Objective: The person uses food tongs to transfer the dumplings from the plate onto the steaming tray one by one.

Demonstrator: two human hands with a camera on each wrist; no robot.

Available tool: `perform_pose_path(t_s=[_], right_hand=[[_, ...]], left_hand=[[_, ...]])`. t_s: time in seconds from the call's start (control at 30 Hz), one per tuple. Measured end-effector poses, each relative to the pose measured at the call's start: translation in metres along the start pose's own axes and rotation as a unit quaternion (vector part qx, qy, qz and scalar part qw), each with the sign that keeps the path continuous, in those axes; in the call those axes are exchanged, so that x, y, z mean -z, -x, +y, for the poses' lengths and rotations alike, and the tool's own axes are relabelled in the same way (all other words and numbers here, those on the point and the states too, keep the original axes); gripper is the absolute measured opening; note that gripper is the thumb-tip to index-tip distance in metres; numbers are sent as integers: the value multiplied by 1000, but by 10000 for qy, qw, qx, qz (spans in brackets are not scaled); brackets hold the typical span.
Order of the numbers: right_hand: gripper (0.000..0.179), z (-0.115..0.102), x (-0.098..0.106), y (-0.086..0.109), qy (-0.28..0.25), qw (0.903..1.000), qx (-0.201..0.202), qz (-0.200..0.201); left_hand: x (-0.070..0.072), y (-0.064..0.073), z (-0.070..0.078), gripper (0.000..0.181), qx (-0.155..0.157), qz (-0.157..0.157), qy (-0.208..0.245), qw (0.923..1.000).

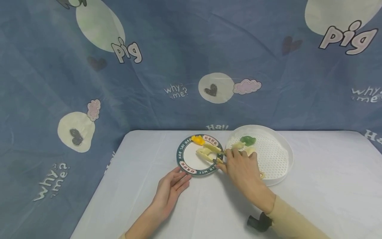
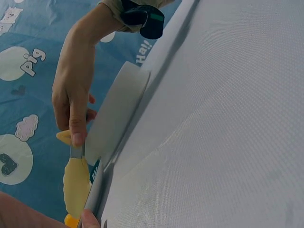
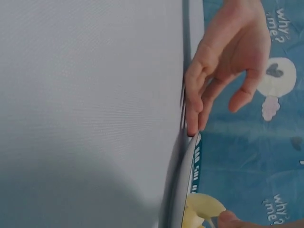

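My right hand (image 1: 243,169) grips a pair of tongs (image 2: 76,185) with pale yellow tips and a metal middle. The tips reach from the right over a round plate (image 1: 194,161) with a dark green lettered rim. A bright orange-yellow piece (image 1: 198,139) lies at the plate's far edge. Between the tong tips there is a pale yellow patch; I cannot tell whether it is a separate piece. My left hand (image 1: 171,189) has its fingers extended, fingertips at the near left rim of the plate, as the right wrist view also shows.
Right of the plate stands a white round tray (image 1: 283,159) with a perforated bottom. It holds a green leaf-like piece (image 1: 248,140), pale yellow pieces (image 1: 238,145) and a small ring (image 1: 262,175), partly behind my right hand. A blue printed curtain (image 1: 179,109) hangs behind the white table (image 1: 328,186).
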State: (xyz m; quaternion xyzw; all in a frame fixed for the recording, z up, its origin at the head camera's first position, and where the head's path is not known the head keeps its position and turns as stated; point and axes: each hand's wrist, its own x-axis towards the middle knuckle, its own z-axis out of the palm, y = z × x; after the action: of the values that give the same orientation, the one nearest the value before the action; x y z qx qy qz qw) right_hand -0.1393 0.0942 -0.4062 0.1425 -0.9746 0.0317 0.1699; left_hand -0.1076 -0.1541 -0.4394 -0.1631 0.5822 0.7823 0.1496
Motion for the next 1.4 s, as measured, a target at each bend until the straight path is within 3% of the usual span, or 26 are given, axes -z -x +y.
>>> perform_pose_path(t_s=[0.2,0.4,0.63,0.8,1.03,1.4], right_hand=[[50,3,-6,-2,132,9998,29,162],[49,4,-7,-1,89,9999,5,80],[47,7,5,1,-107,9995,-178,-239],[47,14,17,5,-99,9995,-221,-201],[49,32,31,14,48,9998,-217,-6],[54,80,51,28,-108,9975,-657,-249]], left_hand=[[0,0,0,70,-26,-8,18,10000],[0,1,-1,70,-30,-25,-14,10000],[0,0,-1,71,-28,-62,37,10000],[1,0,-1,71,-16,-47,71,10000],[1,0,-1,71,5,-7,72,10000],[0,-1,-1,71,-13,-29,-5,10000]])
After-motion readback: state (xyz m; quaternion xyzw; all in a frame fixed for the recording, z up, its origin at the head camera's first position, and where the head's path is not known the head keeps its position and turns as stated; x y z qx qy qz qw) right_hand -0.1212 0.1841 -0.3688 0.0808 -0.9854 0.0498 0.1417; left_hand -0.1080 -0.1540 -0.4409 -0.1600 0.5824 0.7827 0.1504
